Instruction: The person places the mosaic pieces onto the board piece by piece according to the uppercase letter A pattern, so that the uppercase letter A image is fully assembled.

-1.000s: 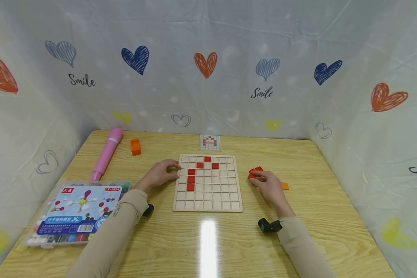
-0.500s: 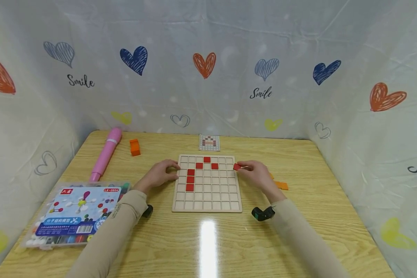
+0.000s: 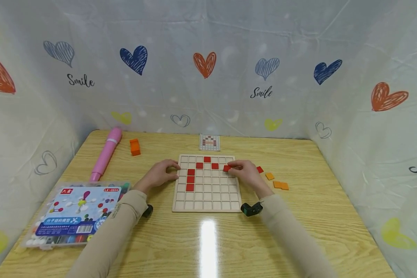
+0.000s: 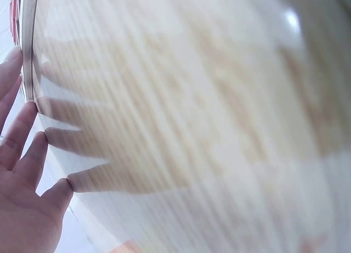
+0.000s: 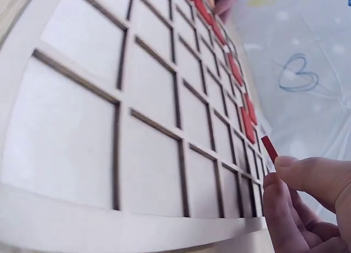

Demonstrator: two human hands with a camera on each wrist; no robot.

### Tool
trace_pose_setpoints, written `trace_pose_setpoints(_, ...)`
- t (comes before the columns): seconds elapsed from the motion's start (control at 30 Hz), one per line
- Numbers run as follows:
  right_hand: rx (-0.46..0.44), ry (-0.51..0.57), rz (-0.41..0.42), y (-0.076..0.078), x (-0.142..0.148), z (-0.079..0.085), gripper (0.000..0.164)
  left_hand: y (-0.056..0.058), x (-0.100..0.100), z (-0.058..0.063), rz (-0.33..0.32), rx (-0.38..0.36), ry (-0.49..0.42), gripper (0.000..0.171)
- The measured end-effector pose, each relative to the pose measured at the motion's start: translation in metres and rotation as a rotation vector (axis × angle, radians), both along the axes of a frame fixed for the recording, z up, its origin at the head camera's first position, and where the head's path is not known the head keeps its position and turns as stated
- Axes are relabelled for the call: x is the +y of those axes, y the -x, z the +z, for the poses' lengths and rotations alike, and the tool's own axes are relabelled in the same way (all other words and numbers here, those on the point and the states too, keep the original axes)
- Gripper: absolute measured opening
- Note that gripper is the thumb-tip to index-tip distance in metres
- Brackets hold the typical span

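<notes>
A wooden grid board [image 3: 208, 197] lies flat on the table, with several red square tiles set in its upper and left cells. Between thumb and finger, my right hand [image 3: 244, 172] pinches one red tile [image 3: 227, 168] over the upper right part of the board. The right wrist view shows that tile [image 5: 269, 149] held on edge near the far cells. My left hand [image 3: 160, 174] rests at the board's left edge, its fingers loosely bent. In the left wrist view the fingertips [image 4: 27, 110] are at the board's side and on the table.
Right of the board lie a red tile [image 3: 260, 169] and several orange tiles [image 3: 270, 176]. A pattern card [image 3: 209, 143] sits behind it. At left are an orange block [image 3: 135, 147], a pink tube-shaped object [image 3: 105, 156] and a plastic box of coloured pieces [image 3: 78, 214].
My right hand has picked up a red tile from the right of the board and carried it left over the upper right cells. The left hand stays at the board's edge.
</notes>
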State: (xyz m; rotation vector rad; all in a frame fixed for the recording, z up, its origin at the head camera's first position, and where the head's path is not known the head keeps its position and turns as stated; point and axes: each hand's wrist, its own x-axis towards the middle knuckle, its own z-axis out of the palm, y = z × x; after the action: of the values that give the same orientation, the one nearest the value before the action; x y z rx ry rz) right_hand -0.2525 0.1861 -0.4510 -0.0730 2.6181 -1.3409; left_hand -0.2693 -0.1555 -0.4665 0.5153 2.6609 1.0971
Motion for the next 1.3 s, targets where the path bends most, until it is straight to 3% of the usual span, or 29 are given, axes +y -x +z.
trace_pose_setpoints(0.23, 0.074, -0.126, 0.023, 0.001, -0.005, -0.008, 0.031, 0.0, 0.001, 0.001, -0.004, -0.005, 0.004, 0.03)
trace_pose_setpoints(0.6, 0.144, -0.177, 0.123, 0.0, -0.01, -0.008, 0.028, 0.003, 0.002, 0.0, 0.0, -0.014, 0.008, 0.029)
trace_pose_setpoints(1.3, 0.215, -0.301, 0.169, 0.003, -0.017, -0.01, 0.026, 0.001, 0.0, 0.001, -0.009, 0.007, 0.008, 0.029)
